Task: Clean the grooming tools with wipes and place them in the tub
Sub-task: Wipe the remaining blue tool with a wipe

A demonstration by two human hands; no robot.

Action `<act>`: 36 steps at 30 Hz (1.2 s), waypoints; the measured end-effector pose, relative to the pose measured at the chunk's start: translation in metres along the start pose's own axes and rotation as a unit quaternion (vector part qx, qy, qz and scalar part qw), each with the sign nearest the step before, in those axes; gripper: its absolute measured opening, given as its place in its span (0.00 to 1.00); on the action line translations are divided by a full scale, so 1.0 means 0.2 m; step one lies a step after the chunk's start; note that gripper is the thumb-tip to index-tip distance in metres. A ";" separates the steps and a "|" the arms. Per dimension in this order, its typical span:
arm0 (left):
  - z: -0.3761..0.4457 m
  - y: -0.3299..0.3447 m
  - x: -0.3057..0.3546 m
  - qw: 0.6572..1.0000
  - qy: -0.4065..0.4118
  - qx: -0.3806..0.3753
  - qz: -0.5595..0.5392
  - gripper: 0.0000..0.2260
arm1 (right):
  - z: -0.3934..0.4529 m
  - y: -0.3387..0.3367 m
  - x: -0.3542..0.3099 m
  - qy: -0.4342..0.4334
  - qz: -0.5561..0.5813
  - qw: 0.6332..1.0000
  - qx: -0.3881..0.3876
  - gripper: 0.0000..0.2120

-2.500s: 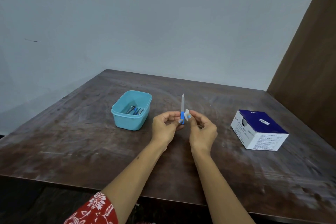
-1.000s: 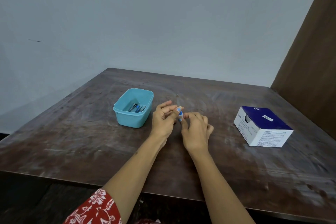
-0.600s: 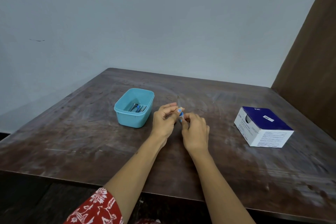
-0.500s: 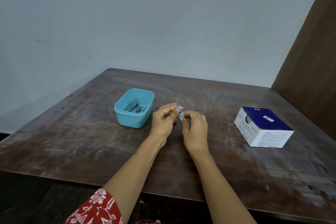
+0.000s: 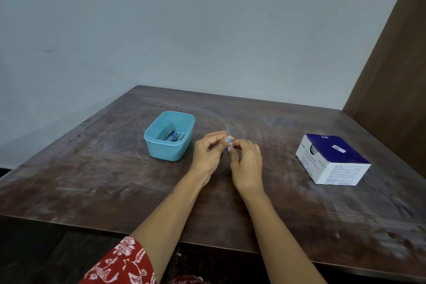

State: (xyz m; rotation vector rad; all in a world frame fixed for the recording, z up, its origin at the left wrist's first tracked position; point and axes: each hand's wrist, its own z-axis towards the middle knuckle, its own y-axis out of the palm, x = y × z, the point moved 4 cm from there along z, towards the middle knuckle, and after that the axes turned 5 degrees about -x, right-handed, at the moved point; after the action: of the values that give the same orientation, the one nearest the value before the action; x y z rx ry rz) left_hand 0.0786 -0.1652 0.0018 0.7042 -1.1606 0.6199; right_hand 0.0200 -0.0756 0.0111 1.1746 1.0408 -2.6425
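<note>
My left hand (image 5: 208, 153) pinches the blue handle of a nail file (image 5: 228, 132) whose thin grey blade points up and away, blurred. My right hand (image 5: 246, 163) meets it at the handle, fingertips pressed against the file with a small white wipe (image 5: 230, 144) barely showing between them. Both hands hover just above the table's middle. To their left stands the light-blue tub (image 5: 169, 145), holding several small metal and blue grooming tools (image 5: 174, 136).
A white and dark-blue box of alcohol swabs (image 5: 332, 160) sits at the right on the dark wooden table (image 5: 92, 168). A brown panel (image 5: 391, 76) rises behind the table's right corner. A pale wall lies beyond.
The file stood upright and plainly visible at first; both hands have since dropped lower and closed together around its handle, and the blade now tilts away and looks faint.
</note>
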 end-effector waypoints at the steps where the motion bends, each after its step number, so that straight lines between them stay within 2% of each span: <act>1: 0.00 0.00 0.00 1.000 0.000 -0.001 0.002 0.10 | 0.00 0.00 0.01 0.004 -0.006 1.000 -0.004 0.04; 7: 0.01 -0.01 -0.01 1.000 -0.006 0.007 -0.002 0.11 | 0.00 0.02 0.02 0.047 -0.066 0.996 -0.040 0.05; 13: 0.00 -0.01 -0.01 1.000 -0.002 -0.003 -0.006 0.09 | 0.00 0.00 0.01 0.014 0.002 1.000 -0.001 0.04; 18: 0.00 -0.02 -0.01 1.000 -0.014 0.009 -0.012 0.09 | 0.00 0.02 0.04 0.054 -0.061 0.996 -0.042 0.05; 24: -0.01 -0.01 0.00 0.998 -0.035 0.009 -0.043 0.10 | 0.00 0.00 0.02 0.027 -0.007 1.000 0.004 0.04; 32: -0.01 -0.01 0.00 0.999 -0.030 0.012 -0.044 0.07 | 0.01 0.03 0.05 0.061 -0.045 0.996 -0.040 0.06; 36: -0.01 -0.01 0.01 1.000 -0.003 -0.004 -0.004 0.09 | 0.00 0.00 0.03 0.029 0.015 0.999 -0.006 0.04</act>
State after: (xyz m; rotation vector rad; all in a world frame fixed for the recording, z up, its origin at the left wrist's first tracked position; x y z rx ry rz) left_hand 0.0816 -0.1641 0.0033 0.7032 -1.1641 0.6072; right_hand 0.0159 -0.0756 0.0077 1.2622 1.0365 -2.5905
